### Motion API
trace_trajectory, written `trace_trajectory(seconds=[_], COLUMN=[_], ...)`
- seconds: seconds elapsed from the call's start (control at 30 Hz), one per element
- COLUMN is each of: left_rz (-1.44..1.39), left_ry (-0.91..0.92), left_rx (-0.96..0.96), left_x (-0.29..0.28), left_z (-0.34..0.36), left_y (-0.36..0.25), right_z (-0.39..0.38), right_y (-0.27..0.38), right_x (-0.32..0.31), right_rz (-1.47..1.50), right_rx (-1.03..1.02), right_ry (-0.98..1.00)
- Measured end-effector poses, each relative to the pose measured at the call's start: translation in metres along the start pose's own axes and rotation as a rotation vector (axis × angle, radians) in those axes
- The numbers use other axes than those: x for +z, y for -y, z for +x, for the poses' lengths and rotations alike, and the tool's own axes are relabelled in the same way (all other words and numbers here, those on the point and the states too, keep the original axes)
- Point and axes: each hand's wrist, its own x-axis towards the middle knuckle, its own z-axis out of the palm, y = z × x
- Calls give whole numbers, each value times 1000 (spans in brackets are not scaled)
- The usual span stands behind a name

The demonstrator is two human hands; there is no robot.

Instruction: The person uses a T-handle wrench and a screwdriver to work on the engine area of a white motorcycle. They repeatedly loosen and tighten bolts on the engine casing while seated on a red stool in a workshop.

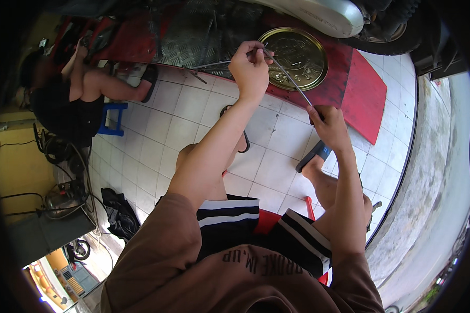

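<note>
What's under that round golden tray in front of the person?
The red platform shows around the round golden tray, which appears to rest on it. Anything directly beneath is covered. The left hand also hides part of its left rim.

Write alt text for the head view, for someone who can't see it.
A seated person's left hand and right hand hold a thin metal rod slantwise in front of a round gold tray on a red platform. Part of a motorcycle shows at top; another person sits at left by a blue stool.

Brown shirt [209,284], dark lettering [261,265], black striped shorts [219,238], dark sandals [306,160]
</note>
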Motion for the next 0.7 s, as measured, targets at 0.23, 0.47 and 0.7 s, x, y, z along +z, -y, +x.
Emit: trace_trajectory(seconds=[0.23, 0.47, 0.7], left_rz=[19, 144, -70], left_ry=[-8, 13, -48], left_rx=[83, 83, -122], left_x=[-1, -3, -4], left_z=[2, 3, 11], left_y=[-7, -6, 0], right_z=[0, -4, -4], right_y=[7, 6, 3], right_x=[-2, -7, -9], right_rz=[-19, -33, -35], right_rx=[-36, -47, -63], right_ry=[-34, -56, -59])
